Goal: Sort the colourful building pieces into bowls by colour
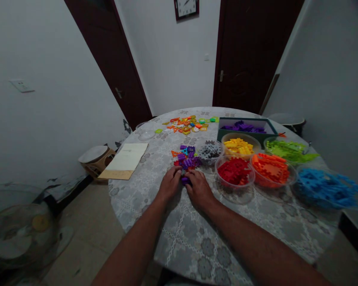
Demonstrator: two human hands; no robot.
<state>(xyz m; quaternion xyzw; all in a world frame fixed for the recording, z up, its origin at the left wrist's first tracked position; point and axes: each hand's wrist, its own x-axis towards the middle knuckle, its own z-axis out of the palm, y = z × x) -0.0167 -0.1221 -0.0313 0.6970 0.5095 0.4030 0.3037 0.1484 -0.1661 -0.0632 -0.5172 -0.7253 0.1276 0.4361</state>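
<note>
My left hand point(170, 182) and my right hand point(199, 186) come together over the patterned tablecloth, fingers curled inward. Between their fingertips is a small purple plastic building piece point(185, 180), partly covered by the fingers. The right thumb and fingers close on it; the left fingertips press at its other side. Just beyond my hands lies a loose pile of building pieces point(188, 159), mostly purple with some orange, red and blue. A clear bowl of grey pieces point(210, 150) stands beside that pile, and a bowl of red pieces point(234, 171) is right of my right hand.
Bowls of yellow point(239, 146), orange point(271, 169), green point(288, 151) and blue pieces point(326, 186) line the right side. Behind them is a dark green box point(247, 130) with purple pieces. Mixed pieces point(186, 124) lie at the back. An open notebook point(125, 159) rests at the left edge.
</note>
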